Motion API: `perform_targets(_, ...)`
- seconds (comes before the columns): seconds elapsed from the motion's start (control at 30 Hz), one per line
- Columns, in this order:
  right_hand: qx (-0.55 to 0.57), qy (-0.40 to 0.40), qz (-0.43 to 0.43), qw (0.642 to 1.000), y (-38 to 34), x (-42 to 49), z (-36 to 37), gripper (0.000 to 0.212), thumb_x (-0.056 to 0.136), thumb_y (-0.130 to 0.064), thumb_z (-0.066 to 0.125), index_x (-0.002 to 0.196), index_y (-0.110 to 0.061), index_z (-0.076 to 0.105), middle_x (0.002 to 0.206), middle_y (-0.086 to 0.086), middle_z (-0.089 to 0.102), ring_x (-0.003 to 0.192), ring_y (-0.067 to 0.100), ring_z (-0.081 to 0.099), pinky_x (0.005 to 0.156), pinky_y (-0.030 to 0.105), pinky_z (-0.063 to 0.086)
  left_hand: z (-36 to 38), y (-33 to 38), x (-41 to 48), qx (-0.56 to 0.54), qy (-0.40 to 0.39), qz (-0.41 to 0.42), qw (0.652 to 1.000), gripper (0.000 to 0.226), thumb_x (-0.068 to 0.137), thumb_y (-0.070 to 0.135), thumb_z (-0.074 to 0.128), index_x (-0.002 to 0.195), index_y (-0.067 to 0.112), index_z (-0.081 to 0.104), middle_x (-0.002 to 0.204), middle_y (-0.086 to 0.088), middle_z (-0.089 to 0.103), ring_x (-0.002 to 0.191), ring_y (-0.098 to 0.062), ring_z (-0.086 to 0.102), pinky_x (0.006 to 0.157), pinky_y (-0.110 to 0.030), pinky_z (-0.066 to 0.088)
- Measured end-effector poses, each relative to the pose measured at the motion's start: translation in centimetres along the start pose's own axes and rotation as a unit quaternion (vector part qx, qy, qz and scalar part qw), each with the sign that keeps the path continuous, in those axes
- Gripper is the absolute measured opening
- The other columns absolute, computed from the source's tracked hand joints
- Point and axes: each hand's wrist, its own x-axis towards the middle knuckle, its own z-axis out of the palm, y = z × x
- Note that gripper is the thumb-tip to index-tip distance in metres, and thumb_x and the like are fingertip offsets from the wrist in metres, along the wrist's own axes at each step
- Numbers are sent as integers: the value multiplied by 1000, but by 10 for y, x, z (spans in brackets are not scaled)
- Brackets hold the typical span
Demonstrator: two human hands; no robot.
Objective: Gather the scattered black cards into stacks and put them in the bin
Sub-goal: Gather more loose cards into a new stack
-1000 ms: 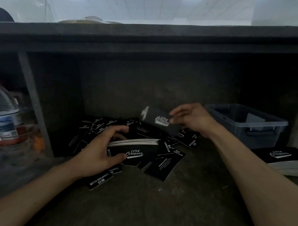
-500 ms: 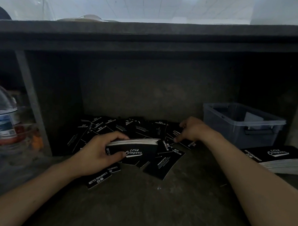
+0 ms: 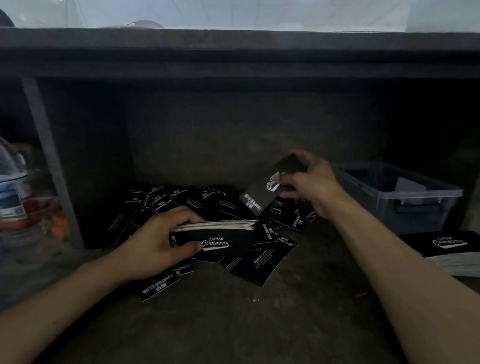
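Note:
Several black cards point(image 3: 263, 261) with white lettering lie scattered on the dark shelf floor in the middle. My left hand point(image 3: 159, 241) grips a thick stack of cards point(image 3: 220, 233) at its left end, just above the pile. My right hand point(image 3: 313, 185) is raised above the right side of the pile and pinches a black card point(image 3: 263, 195), perhaps two, tilted in the air. The grey plastic bin point(image 3: 414, 206) stands at the right against the back wall, a light sheet showing inside it.
A finished stack of cards point(image 3: 456, 251) lies in front of the bin at the right edge. A clear water bottle point(image 3: 4, 193) stands behind a metal post point(image 3: 50, 157) at the left. An overhanging shelf point(image 3: 239, 55) limits headroom.
My right hand went down to the pile's right side, took hold of a card and has lifted it up and to the right. My left hand has kept still on the stack.

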Motion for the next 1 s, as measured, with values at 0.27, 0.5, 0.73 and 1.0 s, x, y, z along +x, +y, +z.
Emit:
perform_targets(0.27,-162,-314,111,929,7,-12,9,14,89,-34,68,95,-22,72,99,1,75,94,18,70,88,34,55,-2,-9,-2,-11,15,-17,1000,79,82,11,81,145,32,39,137,19,55,126,-5,57,103,-18,46)
perform_targets(0.5,-542,-105,-1,834,21,4,-13,47,79,-37,78,121,-21,65,118,0,66,103,17,63,88,24,48,-2,-4,-2,-16,-20,-3,1000,32,91,18,71,119,32,65,110,7,73,100,-14,72,85,-29,58)
perform_targets(0.73,-511,-101,190,832,16,13,-31,45,78,-28,80,116,-10,64,111,7,64,85,19,61,60,27,51,-2,0,-3,-29,-17,-5,999,40,91,7,71,125,28,63,114,8,73,104,-12,71,90,-30,57)
perform_targets(1.0,-164,55,128,977,-2,15,-37,30,82,4,70,105,-3,52,71,16,61,41,17,61,31,17,40,-1,2,-2,-18,-12,-11,1000,33,90,8,73,118,24,66,110,8,73,102,-12,71,88,-32,58)
